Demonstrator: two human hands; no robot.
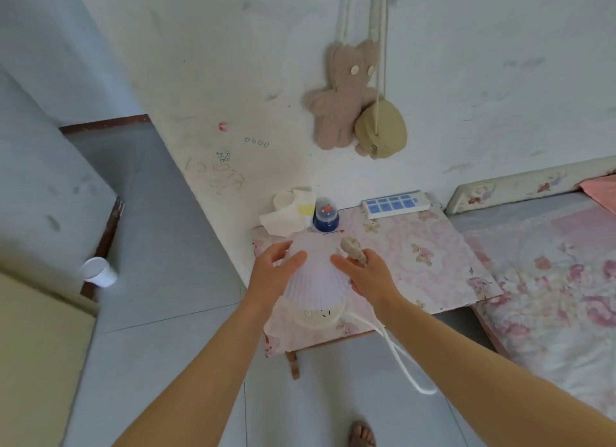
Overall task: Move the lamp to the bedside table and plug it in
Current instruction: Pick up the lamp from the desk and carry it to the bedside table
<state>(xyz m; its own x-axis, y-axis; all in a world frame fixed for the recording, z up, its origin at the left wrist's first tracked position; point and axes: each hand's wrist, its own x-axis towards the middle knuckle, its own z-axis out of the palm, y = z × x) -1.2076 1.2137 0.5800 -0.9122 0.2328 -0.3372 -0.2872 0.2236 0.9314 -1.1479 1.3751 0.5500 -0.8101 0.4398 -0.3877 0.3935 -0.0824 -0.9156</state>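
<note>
**Setting the lamp down before reaching for the socket**

The lamp (311, 276) sits at, or just above, the near left part of the bedside surface (433, 246). Its cream base (318, 316) is over the pink floral cover, close to the front edge; whether it already bears its full weight there cannot be told. The left hand (273, 273) cups the left side of the pleated shade, its fingers (278, 250) spread and curved against it. The right hand (365, 275) presses the shade's right side with open fingers while also keeping the plug (353, 248) pinched at its neck, so the prongs point up and away. The white cord (396, 353) loops off the front edge toward the floor.

The step in hand looks to be placing the lamp. To do it well, the base should likely go further back from the edge, clear of the blue-capped bottle (326, 215) and the tissues (290, 213) behind it. The shade is thin and probably flexes, so the steadying is better done lightly, or lower at the base. Once the lamp stands alone, the right hand is free to carry the plug to the power strip (395, 204) at the back of the surface, near the wall. The hanging cord needs slack drawn up first, so it does not tug the lamp forward.
</note>
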